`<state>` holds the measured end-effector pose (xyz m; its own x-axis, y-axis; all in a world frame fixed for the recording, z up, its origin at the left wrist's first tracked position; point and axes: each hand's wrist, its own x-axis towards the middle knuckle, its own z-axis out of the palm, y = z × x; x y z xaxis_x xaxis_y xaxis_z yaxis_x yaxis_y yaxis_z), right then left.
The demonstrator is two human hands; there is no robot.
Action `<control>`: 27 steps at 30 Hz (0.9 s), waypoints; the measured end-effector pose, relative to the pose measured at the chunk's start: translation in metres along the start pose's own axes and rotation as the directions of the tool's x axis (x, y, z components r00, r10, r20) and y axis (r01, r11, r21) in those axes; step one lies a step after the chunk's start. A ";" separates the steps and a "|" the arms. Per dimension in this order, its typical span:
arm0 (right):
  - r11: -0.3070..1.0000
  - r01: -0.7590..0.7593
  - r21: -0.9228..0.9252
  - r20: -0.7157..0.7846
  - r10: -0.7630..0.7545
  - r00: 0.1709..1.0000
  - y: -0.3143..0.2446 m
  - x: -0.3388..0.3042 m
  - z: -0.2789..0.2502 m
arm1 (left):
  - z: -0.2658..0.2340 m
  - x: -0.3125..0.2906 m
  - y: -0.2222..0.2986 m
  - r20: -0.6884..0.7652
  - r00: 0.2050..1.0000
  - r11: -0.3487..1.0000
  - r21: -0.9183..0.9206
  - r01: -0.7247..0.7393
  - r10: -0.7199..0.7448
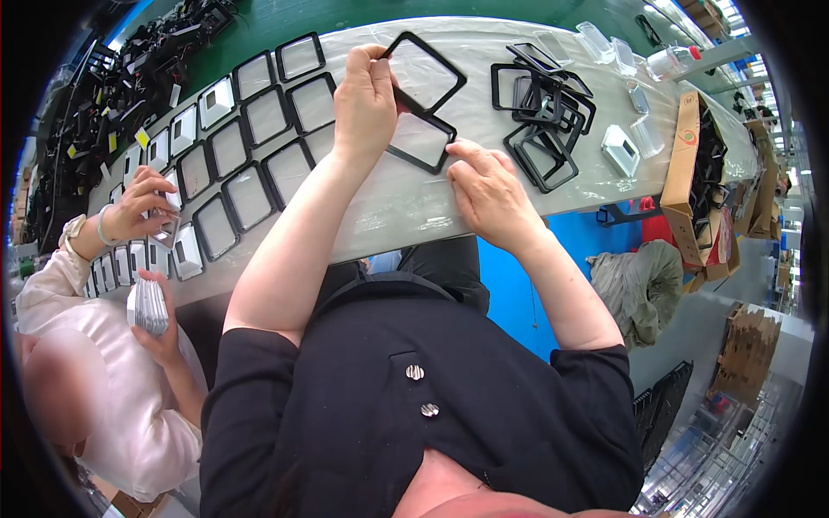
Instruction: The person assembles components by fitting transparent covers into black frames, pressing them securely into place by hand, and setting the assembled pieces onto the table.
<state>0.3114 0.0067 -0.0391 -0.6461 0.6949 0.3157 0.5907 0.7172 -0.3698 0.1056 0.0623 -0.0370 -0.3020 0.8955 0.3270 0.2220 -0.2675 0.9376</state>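
My left hand [367, 99], raised over the table, is closed on the edge of a black rectangular frame [436, 56] with rounded corners, which tilts up to the right. Just below it a second black frame [413, 161] lies at or close to the table surface; the two overlap in view, and I cannot tell if they touch. The fingers of my right hand [492, 186] are curled, with the tips pinched at that lower frame's right corner. Left of my forearm, several similar black frames [266, 116] lie in slanting rows.
A loose pile of black frames [540, 116] lies on the right of the covered table [471, 43]. Beyond are clear plastic pieces [594, 41], a red-capped bottle [673, 62] and a cardboard box [682, 177]. At left, a co-worker's hand holds a stack of white pieces [148, 308].
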 end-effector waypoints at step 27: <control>0.094 -0.510 0.855 0.416 0.462 0.783 -0.038 0.022 0.011 | -0.101 -0.075 0.032 0.536 0.840 0.828 0.505 -0.242 -0.081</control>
<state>0.2692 -0.0055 -0.0281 -0.4345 0.8536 -0.2875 -0.0284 -0.3320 -0.9428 0.0420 -0.0489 -0.0196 0.2250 0.9649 0.1357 0.7254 -0.2589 0.6378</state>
